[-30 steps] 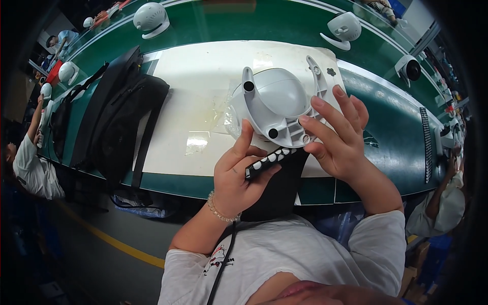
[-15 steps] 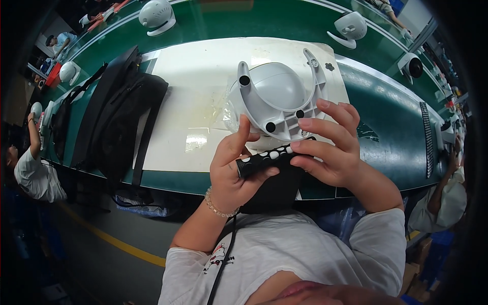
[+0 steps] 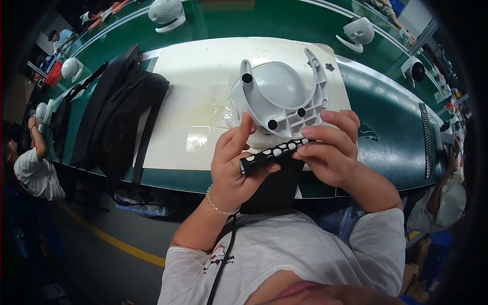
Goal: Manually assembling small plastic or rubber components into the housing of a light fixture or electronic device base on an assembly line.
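Note:
A strip of black round stick-on pads with white dots point(image 3: 274, 154) spans the space between my hands. My left hand point(image 3: 234, 165) is closed on its left end, thumb along the near side. At the strip's right end, my right hand point(image 3: 333, 147) pinches with thumb and index finger; its other fingers are curled above. Just beyond lies a white rounded device point(image 3: 279, 87) with its curved stand point(image 3: 257, 105) turned up. Round black pads sit on the stand's arm and base, while some round recesses on the right arm show bare white. Clear plastic wrap point(image 3: 231, 114) lies under the device.
The device rests on a pale board point(image 3: 183, 112) on the green table. Black bags point(image 3: 119, 122) lie to the left. Another dotted strip point(image 3: 426, 140) is at the far right. Similar white devices point(image 3: 166, 14) stand along the green belt behind. Other people sit at both sides.
My right fingers have drawn together onto the strip's right end, and the strip has tilted to show more white dots. Devices on the far belt have shifted right.

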`<state>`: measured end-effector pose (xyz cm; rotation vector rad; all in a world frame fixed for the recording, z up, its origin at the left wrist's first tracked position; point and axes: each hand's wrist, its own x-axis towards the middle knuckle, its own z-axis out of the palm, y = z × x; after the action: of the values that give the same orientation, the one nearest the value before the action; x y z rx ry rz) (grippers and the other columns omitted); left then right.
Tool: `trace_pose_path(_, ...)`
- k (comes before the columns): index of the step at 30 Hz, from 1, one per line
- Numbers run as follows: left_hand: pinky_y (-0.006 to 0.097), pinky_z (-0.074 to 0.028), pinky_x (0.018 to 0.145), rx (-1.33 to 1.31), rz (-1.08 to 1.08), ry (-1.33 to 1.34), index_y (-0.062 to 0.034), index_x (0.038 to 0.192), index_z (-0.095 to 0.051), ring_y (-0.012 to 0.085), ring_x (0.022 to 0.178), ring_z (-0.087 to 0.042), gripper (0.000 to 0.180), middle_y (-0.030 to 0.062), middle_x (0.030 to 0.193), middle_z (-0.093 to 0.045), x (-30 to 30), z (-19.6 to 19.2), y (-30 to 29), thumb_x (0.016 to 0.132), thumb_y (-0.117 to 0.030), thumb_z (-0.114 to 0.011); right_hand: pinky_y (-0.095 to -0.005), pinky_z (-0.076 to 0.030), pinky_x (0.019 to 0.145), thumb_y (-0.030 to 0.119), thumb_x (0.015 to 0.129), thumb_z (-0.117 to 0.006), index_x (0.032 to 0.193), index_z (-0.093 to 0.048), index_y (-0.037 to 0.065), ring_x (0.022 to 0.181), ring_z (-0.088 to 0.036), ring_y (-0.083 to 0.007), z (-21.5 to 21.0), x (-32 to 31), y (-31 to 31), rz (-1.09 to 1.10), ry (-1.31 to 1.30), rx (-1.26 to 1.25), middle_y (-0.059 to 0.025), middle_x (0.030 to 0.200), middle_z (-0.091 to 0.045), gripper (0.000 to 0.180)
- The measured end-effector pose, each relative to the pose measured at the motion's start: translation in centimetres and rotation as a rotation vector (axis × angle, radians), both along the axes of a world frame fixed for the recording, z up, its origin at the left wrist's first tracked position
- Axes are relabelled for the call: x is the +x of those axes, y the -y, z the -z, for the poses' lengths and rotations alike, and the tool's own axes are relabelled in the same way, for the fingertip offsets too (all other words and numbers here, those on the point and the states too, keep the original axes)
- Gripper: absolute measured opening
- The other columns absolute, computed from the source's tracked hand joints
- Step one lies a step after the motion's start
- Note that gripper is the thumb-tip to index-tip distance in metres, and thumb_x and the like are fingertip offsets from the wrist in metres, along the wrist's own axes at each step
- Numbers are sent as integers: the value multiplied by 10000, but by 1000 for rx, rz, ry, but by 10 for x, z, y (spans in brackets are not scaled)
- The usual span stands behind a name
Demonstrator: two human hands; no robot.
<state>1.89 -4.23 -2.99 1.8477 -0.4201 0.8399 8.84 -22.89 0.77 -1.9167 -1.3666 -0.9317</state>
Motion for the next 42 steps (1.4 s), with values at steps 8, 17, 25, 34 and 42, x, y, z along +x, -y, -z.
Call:
trace_pose_path(8,321,-423,807,9,-8,-63,-54,807,-643,269,965,-512,275,156,1315,-403,-2,-4,1,595,-176,-768,-363,-283,846,161,687,-680,974,-530,176,1000,-519,-191,-6,-2,-13,-221,-38,208,3,931,-620,325)
trace_pose_path(17,330,-424,820,63,-27,-43,-53,814,-639,277,966,-524,290,186,1298,-410,-1,-4,0,581,-168,-769,-333,-278,843,148,727,-626,949,-501,211,854,-557,-111,3,-9,-7,-299,152,-3,51,900,-607,262)
trace_pose_path(25,339,-427,822,96,-45,-19,-49,790,-630,291,962,-530,244,186,1302,-407,0,0,-3,575,-84,-738,-278,-331,687,108,697,-632,1058,-535,180,804,-559,-157,-7,-13,-34,-420,-33,80,-39,990,-552,380)
trace_pose_path(34,334,-423,816,85,-46,0,-46,788,-636,283,944,-531,262,183,1309,-397,0,0,0,586,-148,-767,-279,-394,501,-7,726,-589,942,-474,22,602,-534,-182,-4,-8,-10,-615,-498,193,-97,813,-532,247)
trace_pose_path(42,332,-426,809,66,-45,-47,-45,789,-634,263,939,-535,254,178,1316,-390,-1,-3,2,593,-141,-763,-193,-381,642,-116,755,-501,1247,-308,80,786,-503,-80,-22,-1,-2,-261,-809,202,-97,1095,-473,564)
